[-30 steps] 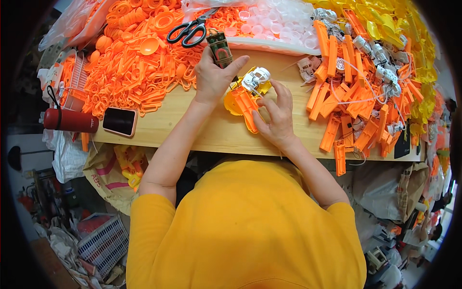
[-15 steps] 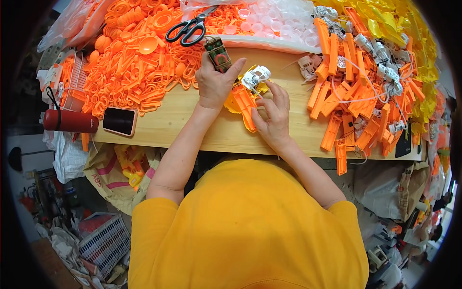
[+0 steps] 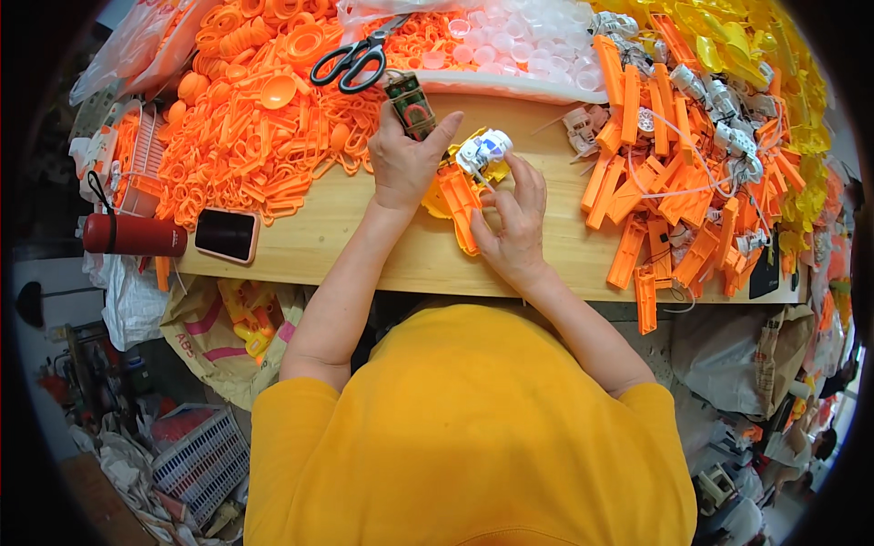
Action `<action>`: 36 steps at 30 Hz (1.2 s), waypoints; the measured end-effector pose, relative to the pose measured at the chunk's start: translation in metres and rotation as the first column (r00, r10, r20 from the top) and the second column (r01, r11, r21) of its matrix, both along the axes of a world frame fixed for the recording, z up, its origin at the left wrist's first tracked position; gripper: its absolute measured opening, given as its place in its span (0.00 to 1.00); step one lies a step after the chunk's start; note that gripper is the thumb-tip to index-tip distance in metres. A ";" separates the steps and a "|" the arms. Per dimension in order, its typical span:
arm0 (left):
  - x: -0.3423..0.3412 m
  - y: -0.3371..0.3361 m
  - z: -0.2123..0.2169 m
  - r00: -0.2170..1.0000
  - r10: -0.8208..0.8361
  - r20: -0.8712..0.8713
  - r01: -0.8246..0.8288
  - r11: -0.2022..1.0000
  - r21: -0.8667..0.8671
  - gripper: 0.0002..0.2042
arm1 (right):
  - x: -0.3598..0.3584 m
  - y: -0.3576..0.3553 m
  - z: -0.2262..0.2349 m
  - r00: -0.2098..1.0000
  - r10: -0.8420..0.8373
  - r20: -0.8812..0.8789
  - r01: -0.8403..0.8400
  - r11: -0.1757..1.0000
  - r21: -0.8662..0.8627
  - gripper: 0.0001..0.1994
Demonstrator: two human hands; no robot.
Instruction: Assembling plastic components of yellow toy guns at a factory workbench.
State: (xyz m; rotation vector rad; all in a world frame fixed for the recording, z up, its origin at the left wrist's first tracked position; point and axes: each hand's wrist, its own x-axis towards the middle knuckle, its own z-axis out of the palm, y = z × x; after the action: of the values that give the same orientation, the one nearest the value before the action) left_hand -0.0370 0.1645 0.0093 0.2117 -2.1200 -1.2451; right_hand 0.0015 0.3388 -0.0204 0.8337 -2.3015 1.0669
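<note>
At the middle of the wooden workbench (image 3: 382, 246), my left hand (image 3: 405, 162) grips a yellow and orange plastic toy piece (image 3: 457, 196) by its left side, thumb stretched toward the top. My right hand (image 3: 512, 218) pinches at a small white motor part (image 3: 482, 150) seated on top of that piece; its fingertips touch the part. A narrow orange bar of the toy runs down between both hands. A small green and brown cylinder (image 3: 411, 105) stands just beyond my left hand.
Black-handled scissors (image 3: 350, 62) lie on a heap of orange plastic parts (image 3: 255, 136) at the left. Orange bars and wired white motors (image 3: 674, 191) cover the right side. A dark phone (image 3: 227, 234) and a red bottle (image 3: 132, 235) lie near the left edge.
My right hand has lifted from the lower orange bar up to the white motor part. My left hand has stayed on the toy piece.
</note>
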 end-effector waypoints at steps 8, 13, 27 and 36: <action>-0.084 0.015 0.075 0.945 -0.138 -0.298 0.043 0.951 -0.305 0.29 | 0.002 -0.001 0.004 0.999 -0.031 0.005 0.031 0.999 0.035 0.11; -0.176 0.027 0.080 0.968 -0.133 0.213 0.239 0.748 -0.619 0.30 | 0.004 -0.004 0.010 1.000 -0.004 0.022 0.003 0.998 0.067 0.13; -0.113 -0.060 0.106 0.853 0.166 0.496 0.349 0.525 -0.776 0.13 | 0.003 0.001 0.007 0.998 -0.019 0.063 0.014 0.997 0.077 0.13; -0.088 -0.108 0.100 0.745 0.201 0.636 0.392 0.639 -0.661 0.18 | 0.002 -0.033 0.004 0.994 -0.104 -0.026 0.105 0.991 0.083 0.14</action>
State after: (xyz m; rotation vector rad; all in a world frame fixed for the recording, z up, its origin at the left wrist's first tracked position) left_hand -0.1252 0.0565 0.1094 0.1567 -3.1411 -0.1457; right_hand 0.0034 0.3054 -0.0162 0.7435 -2.3586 0.9169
